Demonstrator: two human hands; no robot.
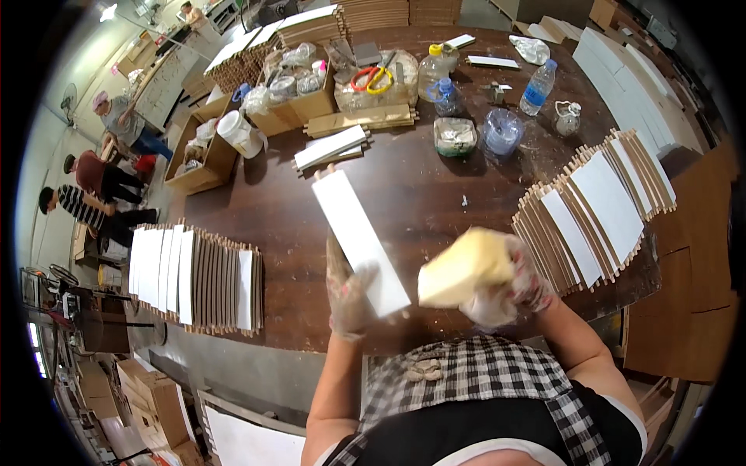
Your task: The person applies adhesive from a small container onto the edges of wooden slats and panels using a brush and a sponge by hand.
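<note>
My left hand (347, 301), in a pale work glove, is closed on the lower left edge of a narrow white board (359, 233). Wooden pegs stick out at both ends of this board, which slants over the brown table. My right hand (531, 276), in a stained glove, grips a yellow cloth or sponge (466, 264), blurred by motion. The yellow thing is just right of the board, apart from it. Part of my right hand is hidden behind it.
Rows of similar boards stand at the left (198, 272) and right (590, 206). Farther back are a cardboard box (291, 109), red and yellow scissors (371, 78), a water bottle (538, 87), a blue-tinted cup (503, 132) and a white bucket (240, 134). Several people work at far left.
</note>
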